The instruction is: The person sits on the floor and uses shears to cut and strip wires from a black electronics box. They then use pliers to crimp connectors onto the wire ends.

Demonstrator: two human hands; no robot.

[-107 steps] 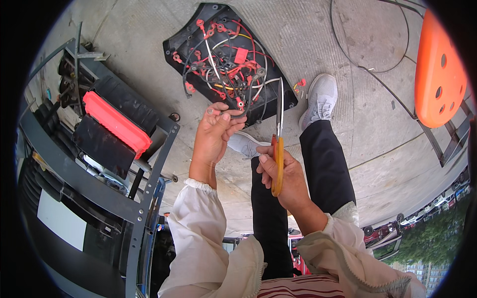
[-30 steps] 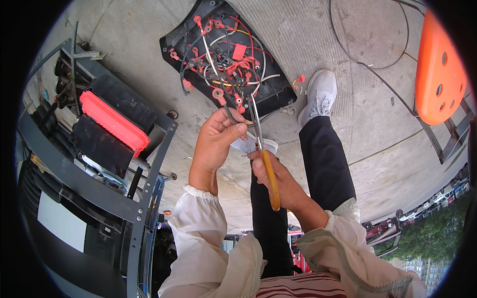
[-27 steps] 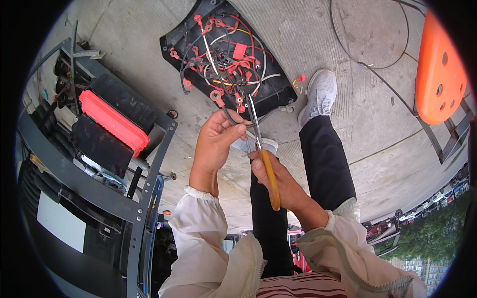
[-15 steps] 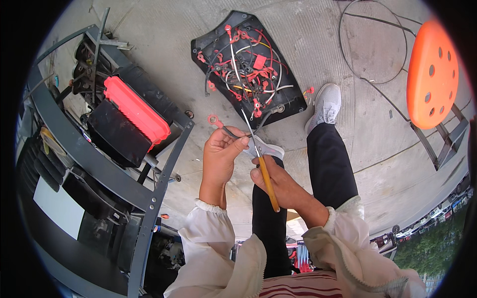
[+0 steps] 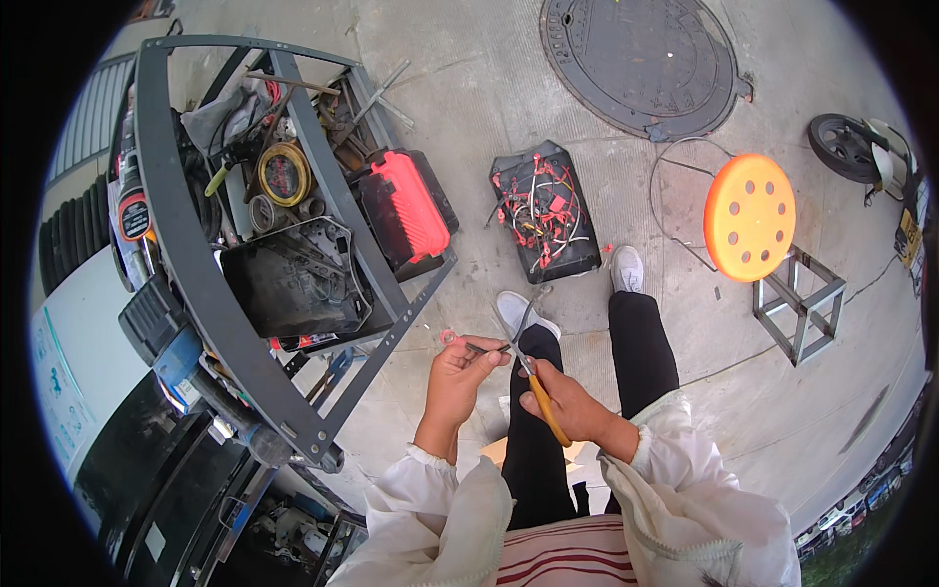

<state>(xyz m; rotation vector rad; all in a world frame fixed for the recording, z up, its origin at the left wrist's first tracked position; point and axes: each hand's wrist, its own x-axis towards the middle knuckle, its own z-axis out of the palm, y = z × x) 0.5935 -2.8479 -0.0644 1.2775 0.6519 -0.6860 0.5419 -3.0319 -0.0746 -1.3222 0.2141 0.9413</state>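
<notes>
Between the fingertips of my left hand point(image 5: 464, 376) is a short dark cable point(image 5: 529, 312), pinched closed. Its red ring terminal point(image 5: 449, 337) sticks out on the left, and the other end bends away over my shoe. My right hand point(image 5: 575, 401) is closed round the orange handle point(image 5: 550, 412) of what look like scissors point(image 5: 519, 358). Their long metal blades cross the cable just right of my left fingertips; whether they cut into it is too small to tell. Beyond my hands, a black plastic tray point(image 5: 579, 262) on the floor holds a tangle of cables point(image 5: 540, 210) with red terminals.
A grey metal cart point(image 5: 192, 284) with tools and a black bin point(image 5: 293, 293) stands at left, a red-and-black box point(image 5: 416, 210) at its side. At right is an orange stool point(image 5: 751, 217) on a metal frame. A round manhole cover point(image 5: 641, 59) lies farther off.
My view has shifted, showing more of the cart, the stool and the manhole cover. Both hands still hold the cable and scissors close together; the scissors' blades remain across the cable.
</notes>
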